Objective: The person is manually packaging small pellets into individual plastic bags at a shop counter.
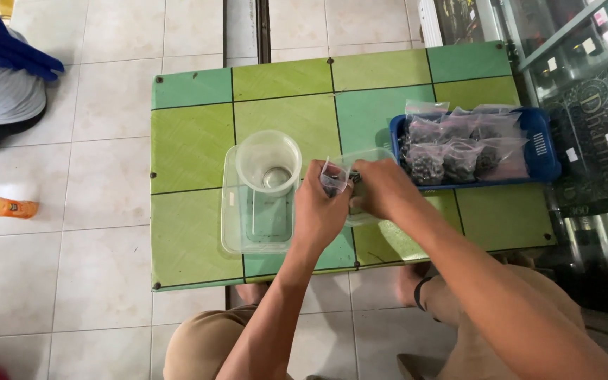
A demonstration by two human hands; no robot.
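1. Both hands pinch 1 small clear bag above the green table — left hand and right hand closed on it
2. Keep it upright, near the clear tub — dark bits could spill

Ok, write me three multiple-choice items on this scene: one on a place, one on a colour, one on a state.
1. Where does the round clear plastic cup stand?
A. in the rectangular clear plastic container
B. on the floor
C. in the tray

2. What colour is the plastic tray of filled bags?
A. red
B. blue
C. white

3. What are the left hand and right hand doing?
A. resting flat
B. lifting the cup
C. together holding a small clear plastic bag

Answers: 1 A, the cup sits inside the container. 2 B, its rim is blue. 3 C, both hands pinch the bag above the green tiled table.
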